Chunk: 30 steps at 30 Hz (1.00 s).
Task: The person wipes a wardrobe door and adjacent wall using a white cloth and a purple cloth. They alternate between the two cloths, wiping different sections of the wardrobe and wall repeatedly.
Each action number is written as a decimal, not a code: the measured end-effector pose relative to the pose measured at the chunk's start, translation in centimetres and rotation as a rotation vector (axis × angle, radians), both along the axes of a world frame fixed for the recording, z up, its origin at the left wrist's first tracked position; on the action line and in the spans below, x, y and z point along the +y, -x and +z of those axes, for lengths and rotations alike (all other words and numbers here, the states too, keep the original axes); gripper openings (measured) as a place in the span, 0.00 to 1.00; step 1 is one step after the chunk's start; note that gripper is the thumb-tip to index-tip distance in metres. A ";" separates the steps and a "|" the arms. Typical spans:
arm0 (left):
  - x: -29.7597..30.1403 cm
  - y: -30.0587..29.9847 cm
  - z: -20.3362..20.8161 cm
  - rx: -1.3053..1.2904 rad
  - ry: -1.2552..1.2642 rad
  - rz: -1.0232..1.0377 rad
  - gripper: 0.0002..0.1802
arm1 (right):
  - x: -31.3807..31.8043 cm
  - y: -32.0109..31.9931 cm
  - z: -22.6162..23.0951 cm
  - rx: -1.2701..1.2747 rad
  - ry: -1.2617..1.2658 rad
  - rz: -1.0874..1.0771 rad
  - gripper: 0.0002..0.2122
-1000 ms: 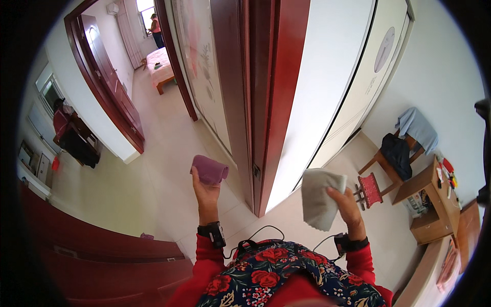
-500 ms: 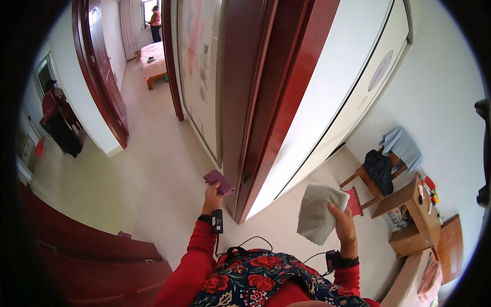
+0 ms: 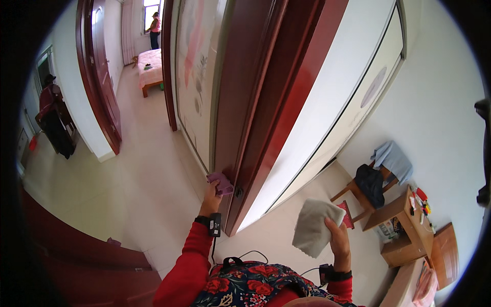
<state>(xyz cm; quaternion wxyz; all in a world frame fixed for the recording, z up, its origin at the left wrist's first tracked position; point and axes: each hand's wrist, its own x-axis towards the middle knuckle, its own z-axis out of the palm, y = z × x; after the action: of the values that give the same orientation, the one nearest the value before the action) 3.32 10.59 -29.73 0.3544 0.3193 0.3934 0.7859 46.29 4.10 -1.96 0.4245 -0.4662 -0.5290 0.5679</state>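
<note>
My left hand [image 3: 210, 197] is closed on a folded purple cloth [image 3: 221, 183]. The cloth lies at the edge of the dark red door frame [image 3: 249, 138], beside a small dark metal lock plate [image 3: 239, 192], and seems to touch the wood. In my right hand [image 3: 338, 237] is a larger folded grey cloth [image 3: 310, 227], pinched at its right side with the thumb on top. It hangs in the air over the pale floor, away from the frame.
Low on the left is a dark red door [image 3: 97, 271]. To the right stand a wooden chair [image 3: 369, 193] with clothes on it and a small desk [image 3: 408, 230] with loose items. Two other people, one by a window [image 3: 151, 13], are in the rooms beyond.
My left hand has brought the purple cloth against the door frame, and the cloth looks more crumpled. My right hand still holds the grey cloth, slightly lower in view. The whole view has shifted slightly.
</note>
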 end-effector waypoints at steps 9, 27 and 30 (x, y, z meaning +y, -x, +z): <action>1.9 -2.1 24.6 -0.455 -0.085 0.012 0.16 | 1.0 0.4 -0.7 0.051 0.006 0.075 0.20; 7.1 3.3 60.7 0.844 -0.962 0.592 0.19 | -1.9 0.2 0.2 0.085 -0.100 -0.067 0.19; 7.9 2.2 57.4 0.894 -0.824 0.718 0.23 | -2.0 0.0 -0.1 0.128 -0.086 -0.037 0.20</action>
<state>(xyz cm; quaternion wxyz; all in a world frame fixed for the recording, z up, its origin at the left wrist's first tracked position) 1.13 18.52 27.68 -0.2720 0.5704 0.2528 0.7326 46.31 2.08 -2.02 0.4877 -0.4200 -0.5160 0.5652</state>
